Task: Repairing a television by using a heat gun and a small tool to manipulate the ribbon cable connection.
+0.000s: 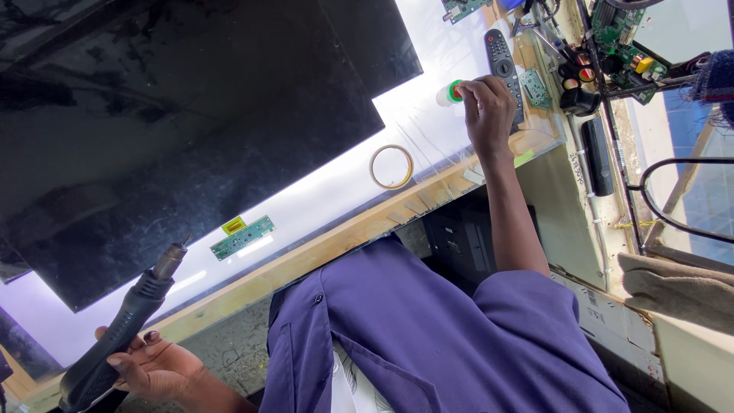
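Observation:
My left hand point(149, 367) sits at the lower left, closed round the black handle of a hot-air gun point(122, 329) whose metal nozzle points up toward the panel. My right hand point(488, 107) reaches out to the far side of the lit white surface point(321, 199), fingertips gripping a small white jar with a green lid point(451, 92). A narrow green circuit strip point(242, 237) with a yellow tag point(233, 225) lies on the white surface between the two hands. A large black screen panel point(176, 130) covers most of the left.
A ring of tape point(391, 167) lies near the wooden frame edge point(359, 229). A black remote point(502, 65) rests beside my right hand. Green circuit boards point(623, 46), a black bar point(597, 155) and cables crowd the right. My purple shirt point(428, 336) fills the bottom.

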